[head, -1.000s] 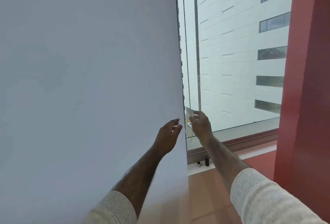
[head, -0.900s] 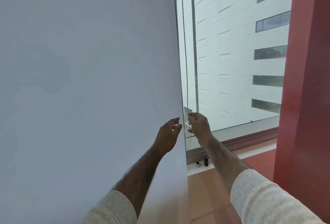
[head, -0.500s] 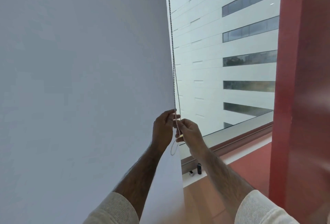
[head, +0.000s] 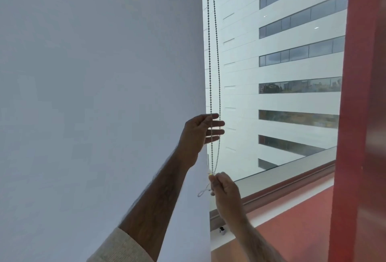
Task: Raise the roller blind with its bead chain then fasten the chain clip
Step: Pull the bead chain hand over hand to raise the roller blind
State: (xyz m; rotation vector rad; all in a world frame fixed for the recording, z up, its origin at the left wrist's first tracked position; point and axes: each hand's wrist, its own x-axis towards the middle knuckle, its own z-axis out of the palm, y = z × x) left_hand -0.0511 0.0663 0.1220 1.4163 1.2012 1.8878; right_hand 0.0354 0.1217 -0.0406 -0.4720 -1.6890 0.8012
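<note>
Two strands of bead chain (head: 215, 63) hang beside the lowered roller blind (head: 104, 94). Right hand (head: 226, 190) is pinched shut on the chain's bottom, probably for tension. Left hand (head: 198, 134) is splayed behind the strands, likely to pick one.

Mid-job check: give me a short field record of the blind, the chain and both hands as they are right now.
blind: down, covers the window's left part
bead chain: two strands hanging beside the blind's right edge
left hand: open, fingers spread at the strands, higher up
right hand: closed on the chain's lower end
loop below right hand: hangs slack
chain clip: cannot tell
sill: below the glass
</note>
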